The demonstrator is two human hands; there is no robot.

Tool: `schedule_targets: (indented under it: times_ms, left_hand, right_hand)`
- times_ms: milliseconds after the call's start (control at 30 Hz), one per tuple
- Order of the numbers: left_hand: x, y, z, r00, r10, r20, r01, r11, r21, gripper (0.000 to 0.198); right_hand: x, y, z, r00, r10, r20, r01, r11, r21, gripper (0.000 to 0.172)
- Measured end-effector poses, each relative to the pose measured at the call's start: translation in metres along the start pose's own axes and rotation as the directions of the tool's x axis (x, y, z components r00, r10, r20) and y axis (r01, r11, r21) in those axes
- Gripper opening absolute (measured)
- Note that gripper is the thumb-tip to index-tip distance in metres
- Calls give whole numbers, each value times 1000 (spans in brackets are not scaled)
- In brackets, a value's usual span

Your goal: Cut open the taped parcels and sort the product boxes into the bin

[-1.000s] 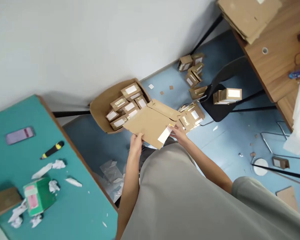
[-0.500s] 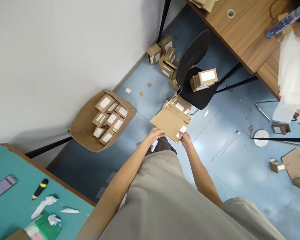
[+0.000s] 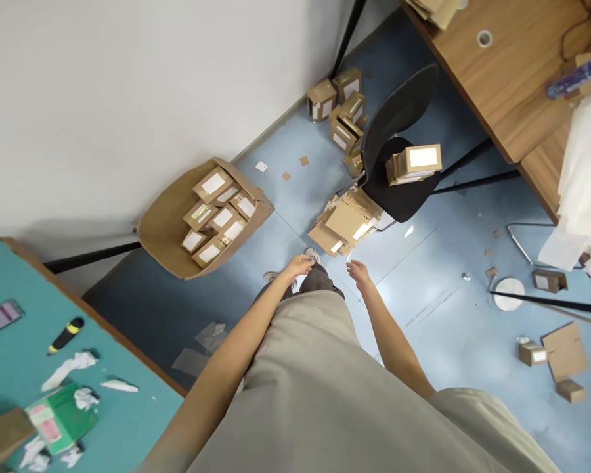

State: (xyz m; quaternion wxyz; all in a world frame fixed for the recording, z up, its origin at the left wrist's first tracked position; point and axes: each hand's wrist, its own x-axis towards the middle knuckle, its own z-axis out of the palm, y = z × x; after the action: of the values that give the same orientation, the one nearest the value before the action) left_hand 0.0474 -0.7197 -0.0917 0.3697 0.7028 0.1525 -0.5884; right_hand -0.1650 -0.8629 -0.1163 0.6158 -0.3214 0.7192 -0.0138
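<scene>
My left hand (image 3: 299, 265) and my right hand (image 3: 358, 272) hang in front of me, both with loose fingers and nothing in them. Just beyond them a flat cardboard sheet with a white label (image 3: 345, 222) lies on a pile of flattened cardboard on the blue floor (image 3: 423, 309). To the left an open cardboard box (image 3: 163, 230) leans against the wall and holds several small labelled boxes (image 3: 217, 217).
A black chair (image 3: 398, 131) carries a small labelled box (image 3: 416, 161). More small boxes (image 3: 339, 108) lie in the corner. A wooden desk (image 3: 502, 79) stands at the right, a teal table (image 3: 39, 387) with a phone, a cutter and paper scraps at the left.
Both hands held the flat cardboard sheet; they have let it go and it now lies on the pile on the floor. The camera view swung right and down.
</scene>
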Motion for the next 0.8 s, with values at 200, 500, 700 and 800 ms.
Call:
schedule_targets:
  times_ms: [200,500,700,800]
  left_hand:
    - [-44,-23,-82,981,139,-133,-175,931,-320,43]
    - [-131,-126,-205,808,138,-572,-566,448,-692,54]
    - [-186,-242,-275,688,-81,-721,-712,117,-692,58]
    - [-207,-299,-302,644,-205,-737,-753,0,-658,60]
  right_hand:
    - [-32,-15,71,950,-66,307,137,967,-214,33]
    - [-123,-20,238,663,-65,745,571,688,-448,35]
    - [-212,52,355,448,143,883,787,405,-465,41]
    - [-253,102,403,364,264,893,862,267,-431,46]
